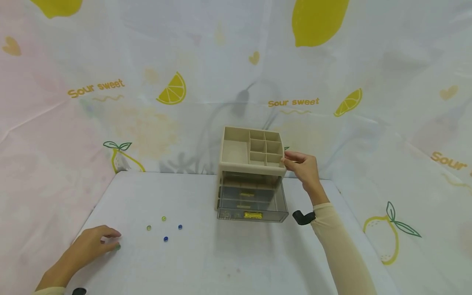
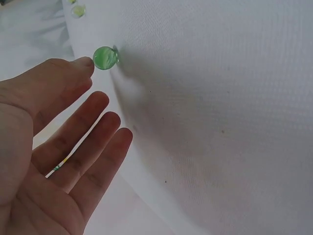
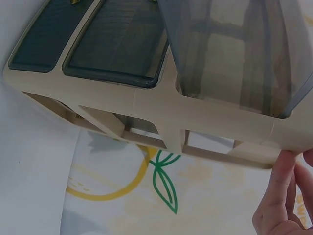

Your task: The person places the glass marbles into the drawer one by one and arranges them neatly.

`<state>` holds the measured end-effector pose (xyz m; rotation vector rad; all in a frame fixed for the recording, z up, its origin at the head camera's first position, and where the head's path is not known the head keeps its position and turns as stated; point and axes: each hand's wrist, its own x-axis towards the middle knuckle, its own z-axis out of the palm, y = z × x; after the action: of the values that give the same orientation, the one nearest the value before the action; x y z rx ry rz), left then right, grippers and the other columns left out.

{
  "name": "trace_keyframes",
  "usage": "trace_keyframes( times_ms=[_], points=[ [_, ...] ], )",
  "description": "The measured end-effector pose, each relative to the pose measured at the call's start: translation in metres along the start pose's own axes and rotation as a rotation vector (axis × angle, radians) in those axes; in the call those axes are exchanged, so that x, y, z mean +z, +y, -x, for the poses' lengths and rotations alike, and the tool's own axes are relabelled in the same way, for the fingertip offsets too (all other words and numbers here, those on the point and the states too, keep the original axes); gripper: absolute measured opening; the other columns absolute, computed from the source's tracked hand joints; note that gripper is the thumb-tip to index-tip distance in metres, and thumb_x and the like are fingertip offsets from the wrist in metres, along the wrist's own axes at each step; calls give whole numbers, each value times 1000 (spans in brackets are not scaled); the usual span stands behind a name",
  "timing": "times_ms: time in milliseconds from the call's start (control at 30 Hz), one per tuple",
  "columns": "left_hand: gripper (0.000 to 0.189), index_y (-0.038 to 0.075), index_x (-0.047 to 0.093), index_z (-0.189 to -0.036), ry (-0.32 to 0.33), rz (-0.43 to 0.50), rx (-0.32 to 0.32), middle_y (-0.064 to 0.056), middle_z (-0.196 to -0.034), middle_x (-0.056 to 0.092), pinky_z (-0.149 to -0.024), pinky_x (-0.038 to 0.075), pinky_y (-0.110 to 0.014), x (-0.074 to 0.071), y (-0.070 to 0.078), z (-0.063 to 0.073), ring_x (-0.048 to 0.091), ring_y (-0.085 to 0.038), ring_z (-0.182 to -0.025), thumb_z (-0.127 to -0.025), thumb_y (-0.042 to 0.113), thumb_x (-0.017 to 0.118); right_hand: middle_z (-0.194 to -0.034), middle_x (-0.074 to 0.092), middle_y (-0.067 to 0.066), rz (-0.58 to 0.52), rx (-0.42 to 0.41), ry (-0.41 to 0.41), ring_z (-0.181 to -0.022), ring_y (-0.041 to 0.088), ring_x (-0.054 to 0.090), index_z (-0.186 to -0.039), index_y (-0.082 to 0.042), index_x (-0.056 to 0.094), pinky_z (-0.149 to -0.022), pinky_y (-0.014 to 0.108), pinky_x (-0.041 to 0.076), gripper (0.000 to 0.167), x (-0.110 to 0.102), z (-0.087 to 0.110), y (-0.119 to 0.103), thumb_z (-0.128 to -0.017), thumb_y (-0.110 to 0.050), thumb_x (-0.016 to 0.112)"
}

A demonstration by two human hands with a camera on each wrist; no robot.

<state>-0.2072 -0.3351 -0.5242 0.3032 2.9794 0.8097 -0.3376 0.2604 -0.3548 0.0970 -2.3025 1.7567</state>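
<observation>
My left hand (image 1: 90, 248) is low over the left of the table, fingers loosely spread and slightly bent. At its thumb tip is a green glass marble (image 2: 105, 58), which sits near the white cloth. My right hand (image 1: 303, 167) pinches the upper right front corner of a beige drawer organizer (image 1: 252, 167) between thumb and fingers. The organizer's top tray has one large and several small compartments. Its clear top drawer (image 1: 273, 217), with a yellow handle (image 1: 253, 215), is pulled out. In the right wrist view, two lower drawers (image 3: 117, 41) are pushed in.
Two yellow-green marbles (image 1: 149, 228) and two blue marbles (image 1: 166, 239) lie on the white tabletop (image 1: 177, 270) between my left hand and the organizer. A lemon-print curtain (image 1: 206, 49) surrounds the table at the back and sides.
</observation>
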Motion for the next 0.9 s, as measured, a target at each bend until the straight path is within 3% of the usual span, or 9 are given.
trace_keyframes(
  times_ms=[333, 500, 733, 900],
  points=[
    [18, 10, 75, -90, 6, -1, 77, 9, -85, 68, -63, 55, -20, 5, 5, 3, 62, -4, -76, -74, 12, 82, -94, 71, 4, 24, -5, 10, -73, 4, 67, -118, 6, 67, -69, 21, 58, 37, 0, 1, -1, -85, -8, 76],
    [15, 11, 73, -87, -33, 11, 55, 8, -84, 68, -65, 55, -20, 8, 7, 0, 63, -4, -75, -74, 6, 81, -94, 70, 5, 11, -9, 2, -74, 5, 67, -118, 7, 67, -70, 22, 58, 37, 1, 0, 1, -85, -8, 76],
    [21, 11, 72, -83, 78, 19, 119, 6, -82, 68, -65, 57, -24, 14, 7, -2, 64, -6, -75, -71, -4, 80, -98, 70, 9, 26, -15, 1, -74, 5, 67, -118, 6, 67, -70, 22, 58, 38, 0, 0, 0, -85, -10, 76],
    [23, 12, 71, -83, 96, 26, 112, 8, -82, 68, -65, 57, -22, 16, 6, -2, 63, -5, -75, -71, -5, 79, -99, 70, 12, 31, -7, 6, -74, 4, 67, -119, 6, 67, -70, 21, 58, 38, 0, 1, 0, -85, -9, 76]
  ],
)
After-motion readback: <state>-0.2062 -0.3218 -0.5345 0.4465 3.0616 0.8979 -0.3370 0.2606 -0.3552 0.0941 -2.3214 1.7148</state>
